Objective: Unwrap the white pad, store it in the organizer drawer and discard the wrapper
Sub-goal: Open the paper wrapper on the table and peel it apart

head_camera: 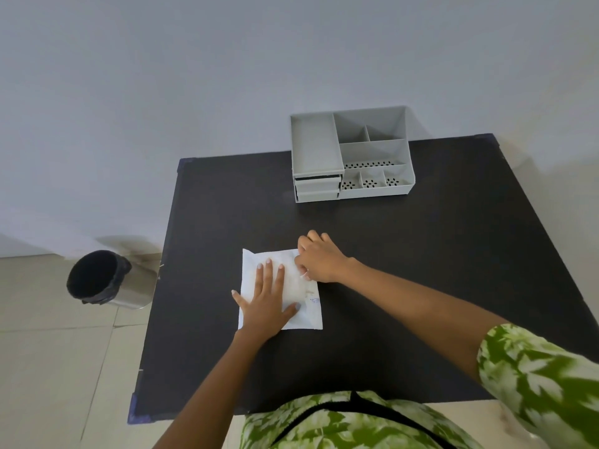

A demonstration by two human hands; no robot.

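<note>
My left hand (270,294) is spread wide and flat, palm down, pinning the wrapped white pad (281,288) to the black counter (405,270), while my right hand (319,259) is curled at the packet's top right corner, fingertips (299,261) pinched together on the wrapper edge there. The pad lies flat near the middle of the counter, still in its wrapper, well apart from the grey organizer (351,157) at the far edge, whose two drawers (317,187) sit pushed in. Down on the floor left of the counter stands the steel bin (100,278) with its dark liner.
</note>
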